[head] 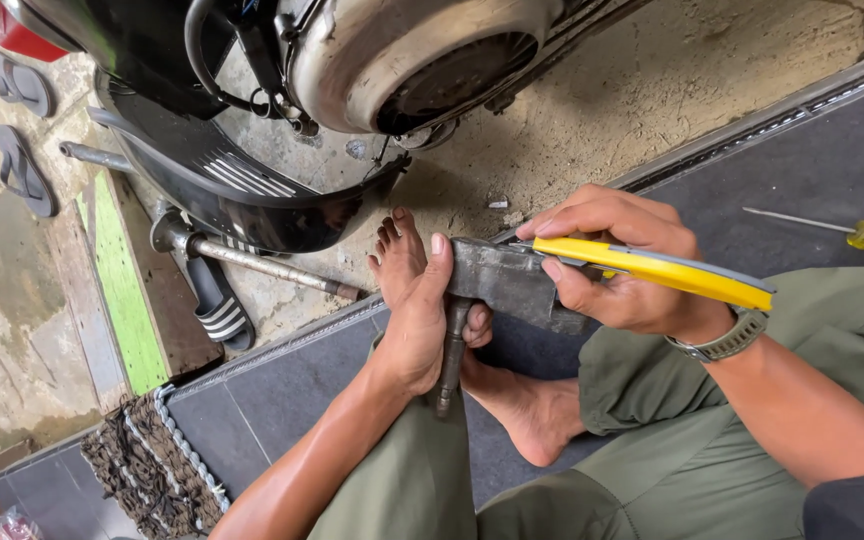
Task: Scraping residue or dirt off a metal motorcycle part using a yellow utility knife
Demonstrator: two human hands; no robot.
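My left hand (422, 325) grips a grey metal part (507, 285), a flat block with a bolt-like shaft (449, 365) pointing down; my thumb lies along the block's near end. My right hand (617, 265) holds a yellow-and-grey utility knife (662, 268), its tip resting on the top of the block. Both hands hover over my bare foot (512, 400) and my olive-green trouser legs as I sit on the dark tiled floor.
A black scooter (252, 190) with a round engine cover (402, 60) stands just ahead, its metal stand (252, 262) down. A yellow-handled screwdriver (857, 235) lies on the tiles at right. Sandals (217, 305) and a woven mat (147, 470) lie at left.
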